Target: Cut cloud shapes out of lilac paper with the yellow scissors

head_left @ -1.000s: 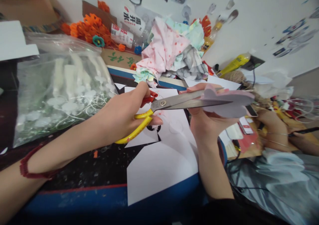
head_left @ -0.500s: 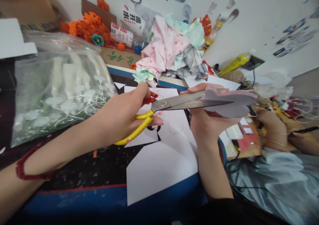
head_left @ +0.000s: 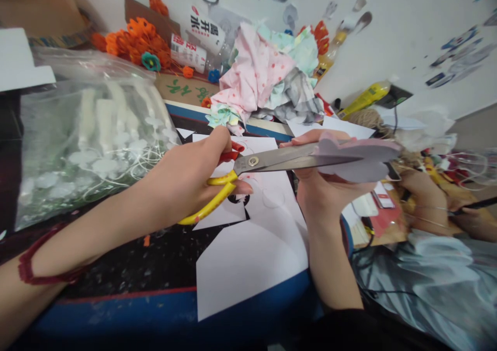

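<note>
My left hand (head_left: 194, 170), a dark red bracelet at its wrist, is closed around the yellow and red handles of a pair of scissors (head_left: 267, 160). The blades point right and lie nearly together across a greyish-purple paper cutout (head_left: 361, 159) with rounded, scalloped edges. Behind that cutout, my right hand (head_left: 322, 185) grips it from the far side, and some of its fingers are hidden by the paper and blades. Below both hands, white paper sheets (head_left: 252, 268) with faint drawn lines lie on the dark table.
At left lies a clear plastic bag (head_left: 89, 144) of white and green pieces. Crumpled patterned paper (head_left: 260, 71), orange flowers (head_left: 140, 43) and a white paper cup (head_left: 188, 53) stand along the back. A co-worker's arm (head_left: 427, 201) shows at right.
The scissor blades have drawn slightly closer together on the paper cutout. My left hand has shifted a touch left; my right hand stays almost in place.
</note>
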Action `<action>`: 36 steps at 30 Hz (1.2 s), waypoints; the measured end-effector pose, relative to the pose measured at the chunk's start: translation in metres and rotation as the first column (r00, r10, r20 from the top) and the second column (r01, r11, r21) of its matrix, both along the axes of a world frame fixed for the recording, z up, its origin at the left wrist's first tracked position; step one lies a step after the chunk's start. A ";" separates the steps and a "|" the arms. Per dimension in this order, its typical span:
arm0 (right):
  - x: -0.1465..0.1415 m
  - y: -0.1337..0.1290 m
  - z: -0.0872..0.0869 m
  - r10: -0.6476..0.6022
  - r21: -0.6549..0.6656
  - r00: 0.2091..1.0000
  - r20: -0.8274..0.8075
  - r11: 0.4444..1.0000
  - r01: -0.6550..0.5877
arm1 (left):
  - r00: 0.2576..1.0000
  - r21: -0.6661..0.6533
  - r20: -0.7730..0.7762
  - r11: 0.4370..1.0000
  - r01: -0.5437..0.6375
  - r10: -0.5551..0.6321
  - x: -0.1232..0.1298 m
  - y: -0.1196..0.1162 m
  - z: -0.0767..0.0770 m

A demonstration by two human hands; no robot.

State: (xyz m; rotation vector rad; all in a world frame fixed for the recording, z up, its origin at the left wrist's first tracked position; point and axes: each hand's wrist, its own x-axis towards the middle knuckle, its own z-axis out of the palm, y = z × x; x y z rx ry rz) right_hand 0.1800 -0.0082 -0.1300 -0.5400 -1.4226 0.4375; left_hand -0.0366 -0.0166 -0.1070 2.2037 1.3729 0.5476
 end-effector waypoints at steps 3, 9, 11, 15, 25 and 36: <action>0.002 0.002 -0.002 -0.032 0.021 0.999 0.009 0.999 0.032 | 1.000 0.014 0.021 1.000 0.011 -0.011 -0.002 0.000 0.000; 0.004 0.000 -0.001 -0.058 0.003 0.997 0.045 0.998 0.058 | 1.000 0.061 -0.005 0.998 -0.014 0.014 -0.005 0.001 -0.006; 0.003 -0.001 0.000 -0.048 0.001 0.998 0.042 0.999 0.048 | 1.000 0.076 -0.005 0.997 -0.018 0.018 -0.005 0.002 -0.009; 0.001 0.000 -0.002 -0.075 -0.029 0.997 0.035 0.997 0.076 | 0.999 0.106 0.017 0.993 -0.053 0.052 -0.004 0.004 -0.014; -0.005 -0.003 -0.001 0.124 -0.329 0.991 0.051 0.939 -0.101 | 0.878 0.056 0.477 0.997 -0.060 0.026 0.000 0.009 -0.015; -0.012 -0.012 0.000 0.284 -0.599 0.957 0.060 0.777 -0.193 | 0.710 0.036 0.704 0.996 -0.080 0.031 0.019 -0.004 -0.001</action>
